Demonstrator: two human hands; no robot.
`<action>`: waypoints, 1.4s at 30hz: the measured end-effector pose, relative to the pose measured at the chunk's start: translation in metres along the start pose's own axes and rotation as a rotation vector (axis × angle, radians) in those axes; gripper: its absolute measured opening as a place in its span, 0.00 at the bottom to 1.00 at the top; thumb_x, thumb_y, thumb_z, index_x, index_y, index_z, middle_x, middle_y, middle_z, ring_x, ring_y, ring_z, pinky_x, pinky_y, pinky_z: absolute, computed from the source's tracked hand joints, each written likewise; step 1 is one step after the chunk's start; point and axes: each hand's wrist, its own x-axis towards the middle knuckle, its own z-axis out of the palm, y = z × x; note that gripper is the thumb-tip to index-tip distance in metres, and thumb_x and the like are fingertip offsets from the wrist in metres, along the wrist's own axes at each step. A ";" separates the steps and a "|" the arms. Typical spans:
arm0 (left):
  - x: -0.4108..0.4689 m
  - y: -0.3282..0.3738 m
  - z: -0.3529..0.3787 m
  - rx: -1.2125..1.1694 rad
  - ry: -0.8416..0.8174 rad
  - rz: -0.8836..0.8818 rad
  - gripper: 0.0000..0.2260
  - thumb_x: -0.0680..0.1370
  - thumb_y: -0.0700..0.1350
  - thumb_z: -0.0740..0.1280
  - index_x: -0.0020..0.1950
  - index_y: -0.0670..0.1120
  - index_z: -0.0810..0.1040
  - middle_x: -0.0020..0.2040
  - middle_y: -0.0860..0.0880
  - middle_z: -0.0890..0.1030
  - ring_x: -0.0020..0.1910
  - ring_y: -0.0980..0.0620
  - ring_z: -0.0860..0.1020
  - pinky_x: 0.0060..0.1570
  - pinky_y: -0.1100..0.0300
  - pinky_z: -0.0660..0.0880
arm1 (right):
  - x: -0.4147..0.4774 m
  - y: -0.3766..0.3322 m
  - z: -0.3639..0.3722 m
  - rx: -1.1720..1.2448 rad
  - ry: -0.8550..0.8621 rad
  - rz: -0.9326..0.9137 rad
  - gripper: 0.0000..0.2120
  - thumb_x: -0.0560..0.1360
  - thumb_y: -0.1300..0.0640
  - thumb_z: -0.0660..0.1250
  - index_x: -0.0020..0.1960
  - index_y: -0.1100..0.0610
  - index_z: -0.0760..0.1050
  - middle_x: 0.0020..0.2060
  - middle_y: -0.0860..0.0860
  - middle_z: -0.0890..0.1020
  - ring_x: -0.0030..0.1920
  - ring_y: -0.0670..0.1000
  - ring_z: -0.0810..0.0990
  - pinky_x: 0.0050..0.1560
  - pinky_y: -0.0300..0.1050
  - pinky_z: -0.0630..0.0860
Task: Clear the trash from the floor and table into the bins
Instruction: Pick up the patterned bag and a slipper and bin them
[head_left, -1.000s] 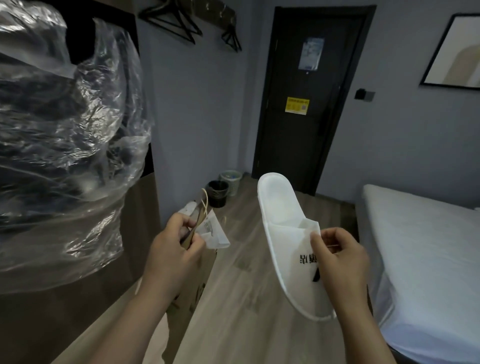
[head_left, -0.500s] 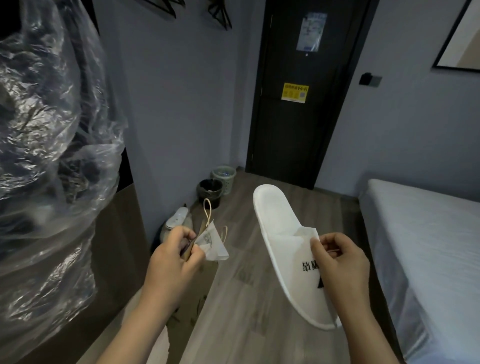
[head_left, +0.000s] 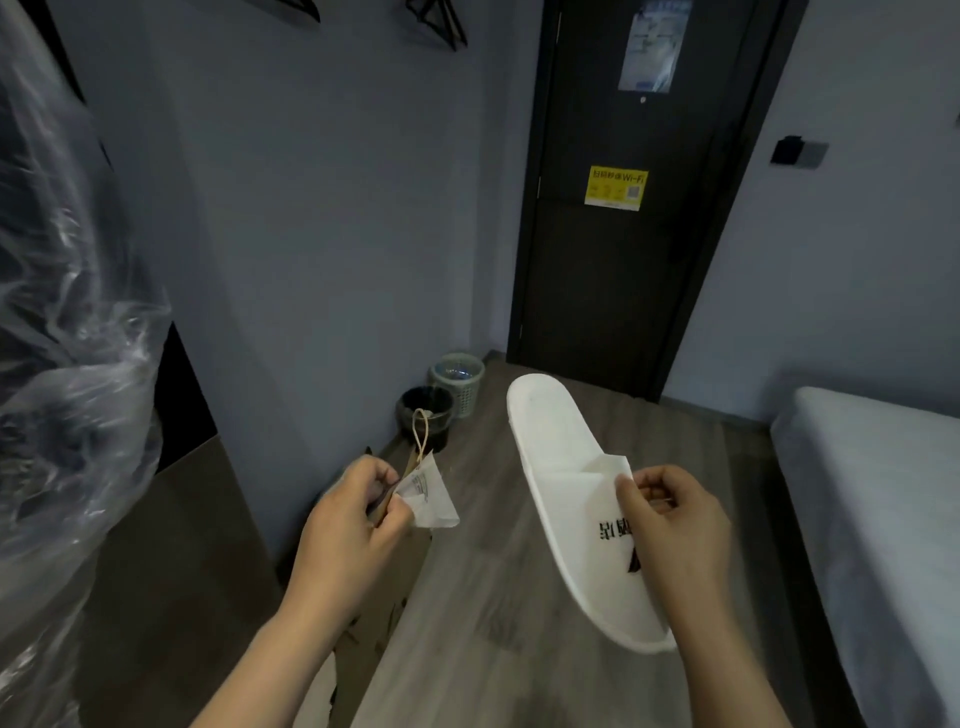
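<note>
L hand (head_left: 353, 514) gripping paper wrapper (head_left: 428, 493), R hand (head_left: 670, 525) pinching slipper (head_left: 566, 488), long axis fwd; bins (head_left: 427, 402) ahead-left, nearer L hand.

Wooden floor (head_left: 493, 571), black bin (head_left: 442, 409) just beside pale basket bin (head_left: 461, 383)

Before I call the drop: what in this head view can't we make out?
Head view only.
- Black bin: contents lost in dark, partly behind bag handle.
- Grey bin: contents too small.
- Slipper print: half covered by right hand.
- Brown bag: mostly behind left hand.
</note>
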 end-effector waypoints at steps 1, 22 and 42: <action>0.014 -0.006 0.006 0.011 -0.009 -0.005 0.11 0.74 0.40 0.66 0.41 0.55 0.69 0.31 0.53 0.71 0.32 0.55 0.69 0.32 0.58 0.63 | 0.012 0.003 0.008 -0.001 -0.008 0.012 0.06 0.73 0.58 0.69 0.37 0.54 0.76 0.31 0.51 0.81 0.28 0.48 0.78 0.20 0.34 0.69; 0.384 -0.163 0.086 -0.028 -0.121 -0.029 0.08 0.77 0.40 0.65 0.44 0.52 0.69 0.32 0.51 0.74 0.34 0.56 0.72 0.32 0.59 0.67 | 0.298 0.016 0.278 -0.101 -0.055 0.130 0.06 0.74 0.59 0.70 0.38 0.57 0.77 0.32 0.55 0.81 0.28 0.52 0.79 0.19 0.42 0.73; 0.691 -0.278 0.190 0.194 -0.152 -0.083 0.08 0.75 0.42 0.68 0.42 0.55 0.74 0.39 0.57 0.76 0.31 0.58 0.73 0.32 0.62 0.69 | 0.590 0.061 0.486 -0.257 -0.220 0.149 0.03 0.76 0.55 0.67 0.44 0.53 0.77 0.35 0.49 0.81 0.29 0.48 0.80 0.22 0.37 0.72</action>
